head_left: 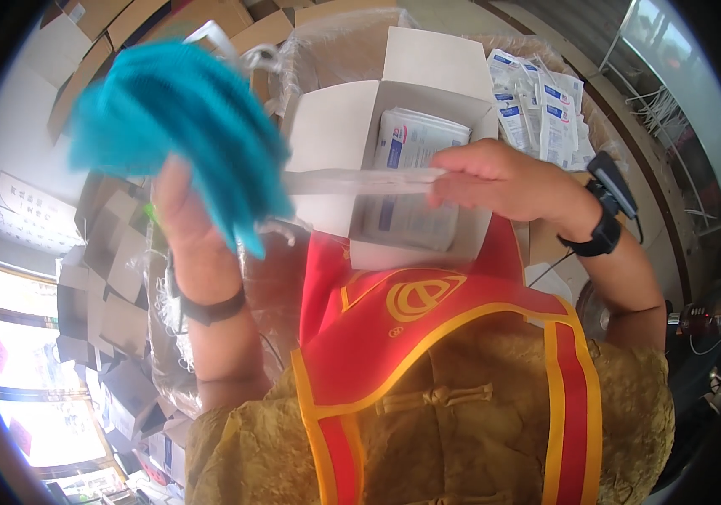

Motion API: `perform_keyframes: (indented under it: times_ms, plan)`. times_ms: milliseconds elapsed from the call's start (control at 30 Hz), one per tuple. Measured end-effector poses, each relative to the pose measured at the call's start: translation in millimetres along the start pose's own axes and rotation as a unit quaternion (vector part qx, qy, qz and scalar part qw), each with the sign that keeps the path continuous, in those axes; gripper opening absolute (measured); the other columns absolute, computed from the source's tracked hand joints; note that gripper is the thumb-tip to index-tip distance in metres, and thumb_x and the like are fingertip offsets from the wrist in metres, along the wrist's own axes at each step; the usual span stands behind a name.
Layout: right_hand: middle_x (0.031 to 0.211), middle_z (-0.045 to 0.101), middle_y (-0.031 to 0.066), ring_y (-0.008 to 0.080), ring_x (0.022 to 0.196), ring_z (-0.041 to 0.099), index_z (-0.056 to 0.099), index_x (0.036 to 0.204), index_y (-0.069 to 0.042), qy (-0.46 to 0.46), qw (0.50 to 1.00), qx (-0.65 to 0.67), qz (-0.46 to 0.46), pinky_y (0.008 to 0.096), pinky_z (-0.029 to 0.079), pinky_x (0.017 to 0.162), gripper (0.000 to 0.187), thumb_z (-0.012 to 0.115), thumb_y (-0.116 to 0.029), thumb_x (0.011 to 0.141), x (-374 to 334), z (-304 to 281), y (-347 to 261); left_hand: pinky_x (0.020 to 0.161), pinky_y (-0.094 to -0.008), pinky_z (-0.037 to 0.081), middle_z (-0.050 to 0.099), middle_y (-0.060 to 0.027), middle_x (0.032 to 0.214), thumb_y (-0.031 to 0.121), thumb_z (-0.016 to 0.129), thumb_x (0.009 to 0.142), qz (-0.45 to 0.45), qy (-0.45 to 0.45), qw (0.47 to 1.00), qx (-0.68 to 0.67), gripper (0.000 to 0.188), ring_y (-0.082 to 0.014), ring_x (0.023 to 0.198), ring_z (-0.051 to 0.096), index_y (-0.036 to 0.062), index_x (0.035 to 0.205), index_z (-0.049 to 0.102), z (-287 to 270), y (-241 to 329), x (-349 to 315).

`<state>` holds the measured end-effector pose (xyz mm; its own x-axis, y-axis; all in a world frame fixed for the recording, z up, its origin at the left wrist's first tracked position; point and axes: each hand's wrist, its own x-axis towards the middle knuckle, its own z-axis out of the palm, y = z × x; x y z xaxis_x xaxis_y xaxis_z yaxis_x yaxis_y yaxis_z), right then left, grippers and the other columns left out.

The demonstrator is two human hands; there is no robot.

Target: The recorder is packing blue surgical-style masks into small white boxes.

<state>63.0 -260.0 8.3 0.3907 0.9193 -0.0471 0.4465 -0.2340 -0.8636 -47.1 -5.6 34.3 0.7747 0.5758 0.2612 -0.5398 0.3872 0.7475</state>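
The left hand (182, 202) grips a blurred bundle of teal fabric (177, 118). The right hand (508, 181) pinches a clear plastic sleeve (360, 180), held over an open white box (339, 126) of sealed packets (415, 139).

Both hands (177, 202) (495, 181) raised, fingers (453, 195) clenched.
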Motion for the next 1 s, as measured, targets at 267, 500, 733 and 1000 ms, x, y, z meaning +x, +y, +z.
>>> perform_keyframes:
  times_ms: [267,500,733,1000]
  plan:
    - [0.072,0.056,-0.0013,0.007,0.063,0.046,0.064,0.09,-0.003,-0.012,1.0,0.007,-0.001,0.0224,0.04,0.06,0.023,0.052,-0.021,0.098,-16.7,-26.1,-20.7,0.074,-0.0313,0.053,0.064,-0.0124,0.105,0.008,0.073,0.075,0.125,-0.552,0.655,0.5,0.029,-0.0249,0.088,0.066,0.0064,0.103,0.064,-12.5,25.3,4.7]
    - [0.085,0.065,0.0074,0.0155,0.08,0.061,0.061,0.095,-0.003,-0.12,0.993,-0.018,-0.002,0.0291,0.048,0.074,0.029,0.048,-0.028,0.099,-24.5,-8.9,-28.7,0.058,-0.0385,0.051,0.055,-0.0142,0.087,0.003,0.064,0.061,0.176,-0.522,0.516,0.656,0.05,-0.0325,0.071,0.059,0.0029,0.111,0.056,-13.3,23.2,-28.6]
    - [0.074,0.059,0.0102,0.0243,0.069,0.057,0.057,0.09,-0.004,-0.104,0.994,-0.03,0.026,0.0351,0.045,0.066,0.029,0.042,-0.027,0.101,-70.5,-7.2,-27.8,0.053,-0.0363,0.052,0.058,-0.009,0.081,0.021,0.077,0.064,0.259,-0.485,0.514,0.658,0.045,-0.03,0.06,0.062,0.0074,0.102,0.06,-42.5,20.0,-9.1]
    - [0.072,0.055,0.0154,0.0296,0.066,0.054,0.051,0.087,-0.002,-0.097,0.993,-0.054,0.03,0.0394,0.041,0.06,0.034,0.044,-0.031,0.101,-97.9,-17.8,-26.2,0.047,-0.0366,0.047,0.05,-0.005,0.069,0.024,0.076,0.065,0.324,-0.439,0.518,0.66,0.037,-0.0242,0.053,0.058,0.0097,0.095,0.061,-62.9,9.1,1.7]
